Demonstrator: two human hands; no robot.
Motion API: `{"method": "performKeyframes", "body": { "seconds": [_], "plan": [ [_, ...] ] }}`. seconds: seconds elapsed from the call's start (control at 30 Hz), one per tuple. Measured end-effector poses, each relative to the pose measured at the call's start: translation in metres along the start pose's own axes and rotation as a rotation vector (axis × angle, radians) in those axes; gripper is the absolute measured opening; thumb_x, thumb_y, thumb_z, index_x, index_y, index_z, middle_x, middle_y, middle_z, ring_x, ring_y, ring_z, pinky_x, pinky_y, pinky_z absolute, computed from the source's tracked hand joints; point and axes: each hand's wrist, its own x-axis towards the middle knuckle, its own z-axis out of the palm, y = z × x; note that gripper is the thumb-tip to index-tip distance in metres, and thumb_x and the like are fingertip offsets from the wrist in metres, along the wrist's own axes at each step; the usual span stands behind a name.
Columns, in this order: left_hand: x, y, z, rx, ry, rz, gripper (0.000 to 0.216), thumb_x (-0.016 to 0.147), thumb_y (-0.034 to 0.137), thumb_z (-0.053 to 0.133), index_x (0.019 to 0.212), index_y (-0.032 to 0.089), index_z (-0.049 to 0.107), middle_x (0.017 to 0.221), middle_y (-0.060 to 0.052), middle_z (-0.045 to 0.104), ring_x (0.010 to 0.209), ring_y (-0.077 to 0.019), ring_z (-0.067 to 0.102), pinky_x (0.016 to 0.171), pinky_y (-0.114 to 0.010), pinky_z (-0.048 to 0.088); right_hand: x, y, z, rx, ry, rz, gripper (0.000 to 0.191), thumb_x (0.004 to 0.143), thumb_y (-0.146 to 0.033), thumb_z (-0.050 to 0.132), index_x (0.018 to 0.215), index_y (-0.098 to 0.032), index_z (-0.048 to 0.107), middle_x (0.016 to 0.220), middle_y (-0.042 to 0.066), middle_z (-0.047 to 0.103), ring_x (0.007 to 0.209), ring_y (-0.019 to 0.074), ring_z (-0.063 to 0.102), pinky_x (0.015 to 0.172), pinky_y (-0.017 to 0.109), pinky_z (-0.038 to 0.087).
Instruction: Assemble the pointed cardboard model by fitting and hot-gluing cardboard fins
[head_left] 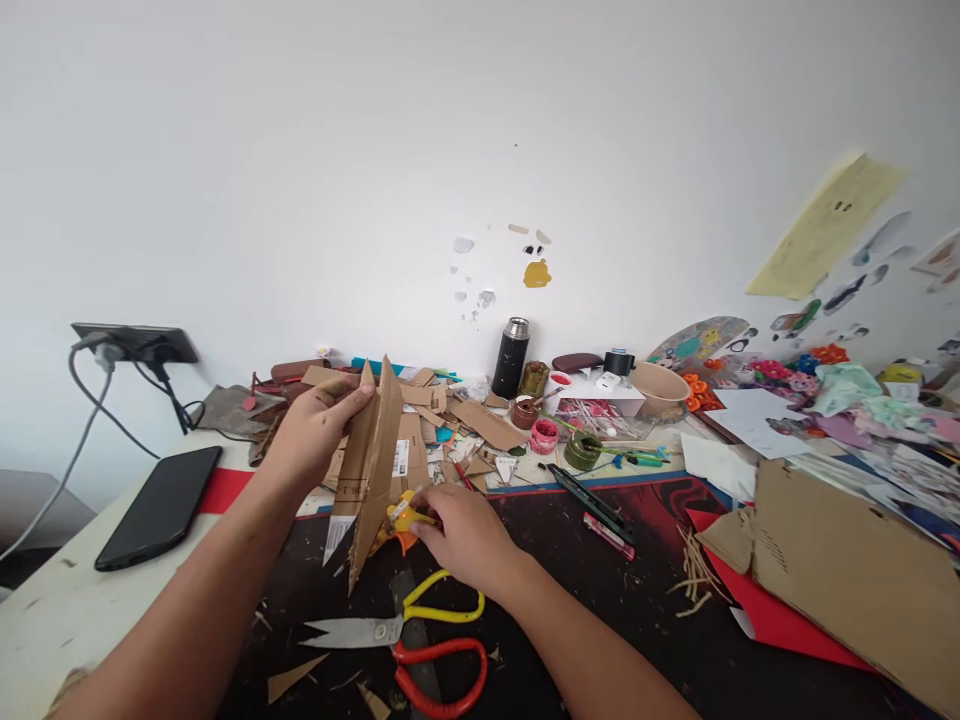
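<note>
So the left hand (311,435) was closed on a folded cardboard piece (373,465), gripping it near the top edge and holding it upright over the bench (45,610), with the pointy lower end hanging just above the dark mat (600,600). The right hand (461,535) sat right beside the bottom of that cardboard. Its fingers were curled and pinched on a small yellow tool (405,516) with an orange bit under it, and honestly I couldn't tell what it was. The tool's tip was up against the cardboard's lower part.

Just in front of the right hand lay scissors (409,635) with one yellow and one red handle, blades pointing left. Off to the left a black phone (160,506) lay flat, well apart from everything. Behind the hands was a heap of cardboard scraps (457,415), then a black thermos (511,357) by the wall. A black utility knife (589,497) lay to the right, and a big cardboard sheet (847,570) covered red paper (780,625) at the far right.
</note>
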Motion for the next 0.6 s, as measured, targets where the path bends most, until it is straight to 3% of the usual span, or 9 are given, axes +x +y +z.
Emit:
{"method": "performKeyframes", "body": {
  "seconds": [0.1,0.2,0.37,0.47,0.6],
  "plan": [
    [0.000,0.000,-0.001,0.026,-0.015,-0.005,0.051,0.060,0.062,0.091,0.086,0.019,0.079,0.087,-0.008,0.080,0.085,-0.0283,0.071,0.069,-0.032,0.055,-0.001,0.001,0.001,-0.016,-0.052,0.004,0.036,0.096,-0.038,0.076,0.127,-0.021,0.072,0.115,0.010,0.077,0.102,0.0284,0.073,0.087,0.036,0.051],
    [0.000,-0.001,-0.002,0.047,-0.021,-0.002,0.053,0.061,0.066,0.089,0.083,0.019,0.078,0.083,-0.007,0.079,0.084,-0.0280,0.070,0.068,-0.032,0.054,-0.002,0.001,0.000,-0.020,-0.074,-0.025,0.049,0.093,-0.044,0.079,0.135,-0.021,0.069,0.121,0.012,0.077,0.109,0.0314,0.072,0.091,0.038,0.051],
    [0.001,-0.006,-0.002,0.032,-0.053,-0.004,0.049,0.064,0.060,0.090,0.088,0.019,0.079,0.089,-0.007,0.080,0.085,-0.0272,0.071,0.070,-0.032,0.055,-0.001,0.000,-0.001,0.041,-0.066,-0.026,0.040,0.095,-0.032,0.075,0.133,-0.020,0.071,0.124,0.013,0.075,0.113,0.0307,0.071,0.097,0.039,0.050],
    [0.003,-0.009,-0.002,-0.014,-0.042,-0.009,0.048,0.062,0.055,0.092,0.091,0.019,0.079,0.090,-0.006,0.081,0.086,-0.0271,0.072,0.070,-0.032,0.056,0.001,0.003,0.001,0.208,-0.035,0.042,0.032,0.091,-0.026,0.078,0.123,-0.021,0.073,0.116,0.009,0.076,0.105,0.0258,0.072,0.091,0.035,0.052],
    [0.008,-0.011,-0.008,-0.108,0.063,0.019,0.046,0.066,0.052,0.093,0.094,0.019,0.078,0.084,-0.005,0.080,0.082,-0.0259,0.073,0.063,-0.029,0.054,0.007,0.010,0.003,0.560,0.057,0.152,0.029,0.088,-0.027,0.081,0.115,-0.023,0.073,0.100,0.002,0.074,0.092,0.0194,0.070,0.083,0.031,0.052]
  ]
}}
